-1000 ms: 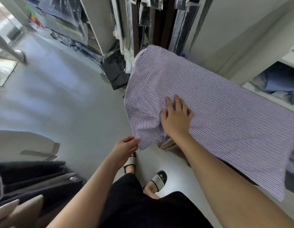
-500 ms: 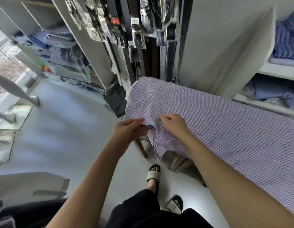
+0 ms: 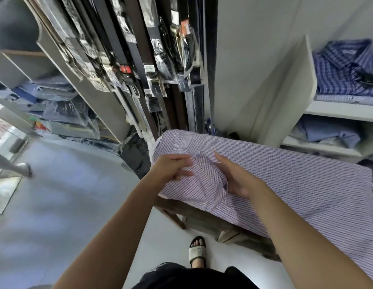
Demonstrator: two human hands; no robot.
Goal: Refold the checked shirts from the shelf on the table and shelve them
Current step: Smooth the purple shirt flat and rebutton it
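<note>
A purple-and-white checked shirt (image 3: 285, 180) lies spread over the small wooden table (image 3: 204, 220), hanging over its near edge. A sleeve of it (image 3: 198, 184) is folded up across the left end. My left hand (image 3: 171, 167) holds that sleeve's upper edge with curled fingers. My right hand (image 3: 235, 176) sits beside it on the right, its thumb tucked under the sleeve fold and fingers lying along the cloth.
White shelves (image 3: 335, 109) at the right hold folded blue checked shirts (image 3: 346, 69) and pale blue ones (image 3: 327, 132). Belts in plastic sleeves (image 3: 152, 65) hang straight ahead. Bagged clothes fill shelves at the left (image 3: 62, 113). Grey floor (image 3: 56, 205) lies to the left.
My left hand came up from below the table edge and took the sleeve. Both hands lifted it onto the shirt's left end. My view tilted up toward the shelves.
</note>
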